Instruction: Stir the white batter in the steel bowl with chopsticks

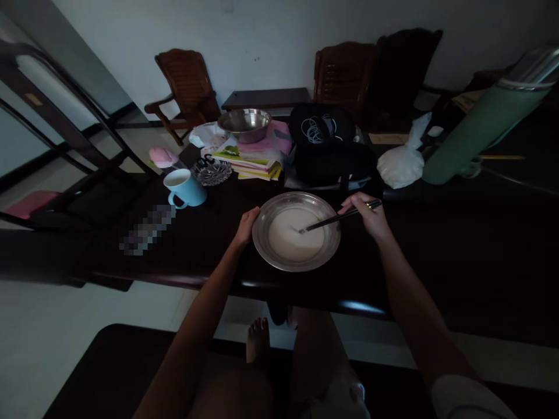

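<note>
A wide steel bowl (279,263) sits near the table's front edge, holding a milky off-white liquid (297,245). At its left side, my left hand (247,227) grips the rim, with the thumb and fingers partly hidden by the bowl. Black chopsticks (326,222) with a gold band lie in the closed fingers of my right hand (368,213), to the right of the bowl. They slant down leftward over the rim, and their tips dip into the liquid near the middle.
On the dark table (205,256) stand a blue mug (192,189), a glass ashtray (212,170), stacked booklets (248,160), another steel bowl (248,131) and black bags (332,160). Rightward are a knotted bag of white powder (400,166) and a tall green flask (480,128).
</note>
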### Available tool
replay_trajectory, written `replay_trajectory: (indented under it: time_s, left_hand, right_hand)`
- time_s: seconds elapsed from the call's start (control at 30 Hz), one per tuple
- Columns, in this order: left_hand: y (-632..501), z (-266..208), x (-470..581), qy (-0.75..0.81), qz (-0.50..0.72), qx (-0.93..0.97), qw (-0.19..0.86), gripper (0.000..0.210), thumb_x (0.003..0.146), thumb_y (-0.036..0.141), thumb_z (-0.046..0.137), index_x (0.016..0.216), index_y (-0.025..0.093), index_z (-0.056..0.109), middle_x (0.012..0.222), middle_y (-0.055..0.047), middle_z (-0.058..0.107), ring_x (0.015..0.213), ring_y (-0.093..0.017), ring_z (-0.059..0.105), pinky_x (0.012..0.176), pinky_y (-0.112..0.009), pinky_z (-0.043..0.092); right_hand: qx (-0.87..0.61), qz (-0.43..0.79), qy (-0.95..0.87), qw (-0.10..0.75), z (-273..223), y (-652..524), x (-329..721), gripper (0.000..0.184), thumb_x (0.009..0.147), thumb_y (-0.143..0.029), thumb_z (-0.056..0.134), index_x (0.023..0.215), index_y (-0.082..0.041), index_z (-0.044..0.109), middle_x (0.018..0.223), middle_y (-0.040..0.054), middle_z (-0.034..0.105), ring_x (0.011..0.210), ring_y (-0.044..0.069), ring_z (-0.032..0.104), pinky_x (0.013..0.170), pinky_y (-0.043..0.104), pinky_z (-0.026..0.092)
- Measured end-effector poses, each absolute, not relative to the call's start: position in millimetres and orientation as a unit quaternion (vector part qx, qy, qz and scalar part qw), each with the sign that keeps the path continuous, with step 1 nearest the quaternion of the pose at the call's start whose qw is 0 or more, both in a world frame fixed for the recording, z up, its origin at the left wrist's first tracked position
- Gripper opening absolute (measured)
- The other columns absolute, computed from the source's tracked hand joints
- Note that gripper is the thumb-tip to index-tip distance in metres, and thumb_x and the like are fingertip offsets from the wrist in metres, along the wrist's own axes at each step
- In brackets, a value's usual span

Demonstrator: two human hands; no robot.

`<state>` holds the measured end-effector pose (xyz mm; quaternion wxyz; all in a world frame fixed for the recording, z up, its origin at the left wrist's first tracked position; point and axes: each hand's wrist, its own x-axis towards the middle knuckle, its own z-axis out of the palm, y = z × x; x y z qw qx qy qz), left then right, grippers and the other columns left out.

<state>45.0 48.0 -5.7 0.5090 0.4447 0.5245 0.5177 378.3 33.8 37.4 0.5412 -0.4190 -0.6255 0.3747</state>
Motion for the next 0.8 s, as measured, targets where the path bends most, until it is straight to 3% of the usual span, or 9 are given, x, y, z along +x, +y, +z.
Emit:
replay_trajectory:
  time_s: [0.07,0.23,0.4,0.57,0.7,0.8]
  left_hand:
    - [48.6,-6.2,45.4,0.528,0.516,0.441,0.511,0.040,0.082,0.047,0.070,0.060,0.016,0.057,0.056,0.003,0.051,0.053,-0.010,0.043,0.049,-0.023,0.035]
    - [48.8,-4.6,48.8,0.532,0.525,0.416,0.519,0.040,0.079,0.048,0.072,0.059,0.017,0.056,0.054,0.004,0.050,0.052,-0.010,0.043,0.050,-0.023,0.035]
    - [46.7,1.8,52.5,0.535,0.526,0.418,0.512,0.042,0.078,0.047,0.071,0.056,0.018,0.052,0.053,0.005,0.048,0.052,-0.010,0.042,0.052,-0.023,0.036]
    - [46.7,2.5,52.6,0.537,0.525,0.419,0.510,0.041,0.078,0.047,0.071,0.055,0.018,0.052,0.053,0.004,0.047,0.054,-0.011,0.041,0.054,-0.024,0.036]
    - [48.9,-2.0,50.8,0.539,0.522,0.422,0.509,0.040,0.081,0.045,0.068,0.056,0.018,0.051,0.054,0.005,0.046,0.054,-0.011,0.042,0.055,-0.025,0.036]
    - [50.1,-4.9,49.2,0.534,0.524,0.428,0.508,0.040,0.081,0.045,0.068,0.056,0.018,0.050,0.054,0.005,0.046,0.054,-0.011,0.041,0.054,-0.024,0.037]
  right_hand:
    - [-0.410,0.390,-0.629,0.534,37.0,33.5,377.1,0.044,0.088,-0.063,0.060,0.078,-0.023,0.074,0.065,0.0020,0.074,0.065,0.019,0.071,0.070,0.033,0.055]
    - [-0.406,0.381,-0.653,0.513,35.3,34.0,375.6,0.041,0.087,-0.062,0.063,0.079,-0.023,0.075,0.075,0.0027,0.077,0.081,0.021,0.074,0.079,0.033,0.055]
    - [-0.422,0.381,-0.622,0.539,35.0,35.3,381.2,0.043,0.088,-0.063,0.059,0.078,-0.023,0.073,0.064,0.0013,0.074,0.066,0.019,0.071,0.073,0.033,0.054]
    - [-0.415,0.382,-0.641,0.520,34.9,35.8,381.0,0.043,0.085,-0.064,0.062,0.079,-0.023,0.074,0.074,0.0032,0.078,0.077,0.022,0.074,0.077,0.034,0.055]
    - [-0.426,0.386,-0.617,0.537,33.1,35.8,383.1,0.043,0.088,-0.062,0.059,0.079,-0.023,0.072,0.065,0.0015,0.074,0.066,0.020,0.071,0.073,0.034,0.054]
    - [-0.407,0.396,-0.642,0.515,34.1,34.4,380.1,0.043,0.087,-0.063,0.060,0.079,-0.023,0.073,0.068,0.0017,0.075,0.069,0.020,0.072,0.075,0.034,0.055]
